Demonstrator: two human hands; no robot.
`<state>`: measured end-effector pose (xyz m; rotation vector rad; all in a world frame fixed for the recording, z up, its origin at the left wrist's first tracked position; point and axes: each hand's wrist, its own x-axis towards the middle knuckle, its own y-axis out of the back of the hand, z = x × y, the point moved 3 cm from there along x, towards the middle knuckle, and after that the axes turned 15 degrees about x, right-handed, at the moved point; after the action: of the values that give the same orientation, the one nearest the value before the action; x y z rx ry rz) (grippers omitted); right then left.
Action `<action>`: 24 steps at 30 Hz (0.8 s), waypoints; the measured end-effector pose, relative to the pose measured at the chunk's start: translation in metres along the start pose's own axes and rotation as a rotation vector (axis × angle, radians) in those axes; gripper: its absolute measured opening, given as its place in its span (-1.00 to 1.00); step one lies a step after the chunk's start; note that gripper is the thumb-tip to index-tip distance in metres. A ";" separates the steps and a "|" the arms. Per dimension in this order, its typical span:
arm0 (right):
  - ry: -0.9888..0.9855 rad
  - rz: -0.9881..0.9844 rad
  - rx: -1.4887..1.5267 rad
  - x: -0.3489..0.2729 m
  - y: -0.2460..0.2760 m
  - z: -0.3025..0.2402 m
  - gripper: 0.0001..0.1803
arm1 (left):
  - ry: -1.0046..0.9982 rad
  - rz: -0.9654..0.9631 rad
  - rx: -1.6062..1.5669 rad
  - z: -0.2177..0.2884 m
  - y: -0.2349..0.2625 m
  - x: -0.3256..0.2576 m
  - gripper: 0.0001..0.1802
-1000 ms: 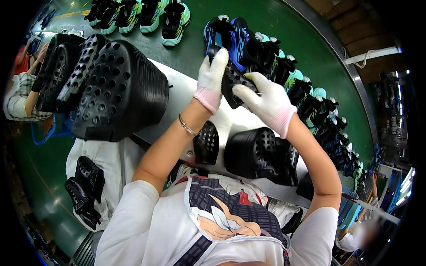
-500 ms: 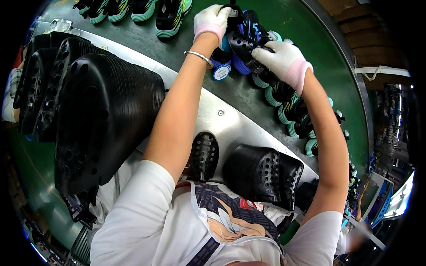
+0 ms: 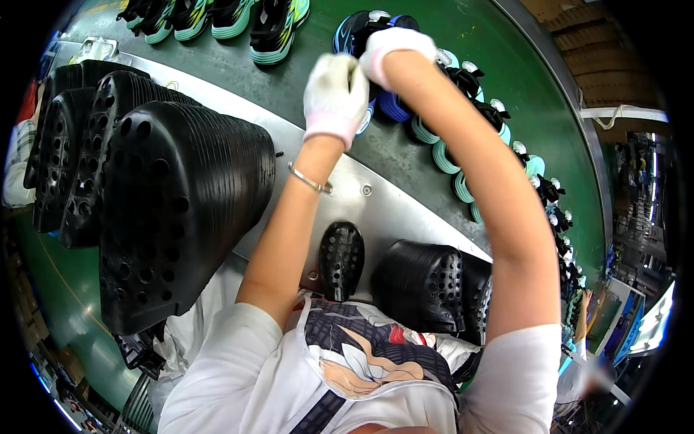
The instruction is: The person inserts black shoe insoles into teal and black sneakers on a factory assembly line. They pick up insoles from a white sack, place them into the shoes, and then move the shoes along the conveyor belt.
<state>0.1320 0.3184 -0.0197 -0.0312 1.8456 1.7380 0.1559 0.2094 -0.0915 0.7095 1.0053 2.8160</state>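
Both my hands wear white gloves with pink cuffs and meet above a pair of dark blue-and-black sneakers. My left hand is closed, fingers curled, at the near side of the pair; what it grips is hidden. Over the shoes lies my right hand, blurred, its fingers turned away and out of sight. Below it a bright blue sole shows. A single black perforated shoe-shaped insert lies on the metal ledge between my forearms.
Large nested stacks of black perforated inserts stand at the left; a smaller stack sits close to my apron. Black-and-teal sneakers line the green belt at upper left and down the right. Far right, another person's arm shows.
My right hand has swung left and turned over the blue sneakers, and the black insert it held is out of sight. My left hand has dropped nearer to me, away from the shoe's top.
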 end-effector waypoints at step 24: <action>0.179 0.083 -0.009 0.040 -0.002 -0.001 -0.63 | -0.086 -0.962 0.691 0.032 -0.030 0.030 -0.65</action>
<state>0.0991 0.3323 -0.0386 -0.1189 1.9918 1.8518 0.1410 0.2582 -0.0761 0.2335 1.7156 1.6017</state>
